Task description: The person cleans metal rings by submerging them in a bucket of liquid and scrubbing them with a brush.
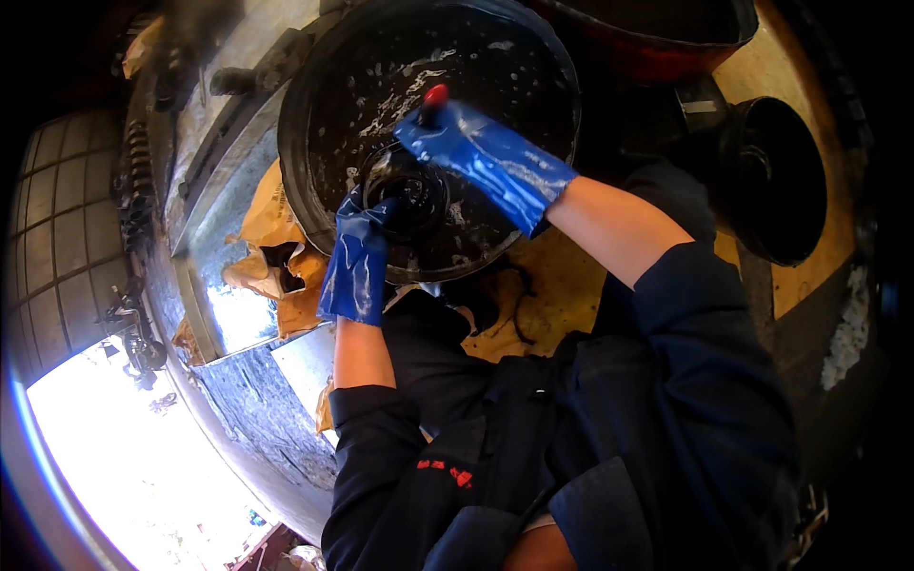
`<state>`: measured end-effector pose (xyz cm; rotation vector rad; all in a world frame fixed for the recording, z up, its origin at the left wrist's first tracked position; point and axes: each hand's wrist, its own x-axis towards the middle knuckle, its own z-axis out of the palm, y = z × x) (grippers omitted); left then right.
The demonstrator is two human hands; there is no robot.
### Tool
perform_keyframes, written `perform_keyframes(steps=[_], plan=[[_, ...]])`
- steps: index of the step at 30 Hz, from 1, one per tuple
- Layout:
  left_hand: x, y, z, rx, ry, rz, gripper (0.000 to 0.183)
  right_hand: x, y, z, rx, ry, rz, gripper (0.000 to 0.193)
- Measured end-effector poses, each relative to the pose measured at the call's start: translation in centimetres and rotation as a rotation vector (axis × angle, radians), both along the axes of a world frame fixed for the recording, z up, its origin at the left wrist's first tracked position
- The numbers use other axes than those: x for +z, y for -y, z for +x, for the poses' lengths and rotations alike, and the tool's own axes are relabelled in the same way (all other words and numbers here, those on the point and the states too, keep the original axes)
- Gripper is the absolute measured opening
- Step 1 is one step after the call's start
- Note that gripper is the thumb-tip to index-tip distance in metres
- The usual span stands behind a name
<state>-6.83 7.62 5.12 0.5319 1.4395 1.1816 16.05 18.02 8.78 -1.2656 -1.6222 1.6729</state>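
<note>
A large round black basin (pixel 303 205) holds dark, wet-looking liquid with pale froth. A dark, ringed round part (pixel 430 202) sits in it toward the near side; its exact kind I cannot make out. My left hand (pixel 360 233), in a long blue rubber glove, grips that part at its left edge, the fingers partly hidden. Just above the part is my right hand (pixel 462 143), gloved in the same blue and closed around a tool with a red rounded end (pixel 436 95). The tool's working end is hidden beneath the glove.
Torn brown paper (pixel 271 247) lies left of the basin. A reddish-rimmed tub (pixel 657 62) stands at the far right, with a black bucket (pixel 776 181) on its side nearer me. A stained yellowish board (pixel 552 305) lies below the basin. Bright light enters at lower left.
</note>
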Motion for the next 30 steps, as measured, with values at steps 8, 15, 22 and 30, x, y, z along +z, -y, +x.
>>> perform_keyframes(steps=[8,15,22,30], plan=[[-1.4,-0.2,0.8,-0.075,-0.136,-0.126,0.039,-0.4,1.8,4.2,-0.098,-0.029,-0.009,0.033],[-6.3,-0.3,-0.1,-0.209,-0.170,-0.341,0.034,3.8,0.2,5.6,-0.154,0.026,-0.099,0.032],[-8.5,-2.4,1.8,-0.245,-0.354,-0.104,0.044,1.2,-1.6,6.8,-0.134,0.069,-0.083,0.036],[-1.8,-1.1,2.0,-0.923,-1.150,-0.185,0.030,-0.6,-1.4,7.1,-0.214,0.119,-0.054,0.033]])
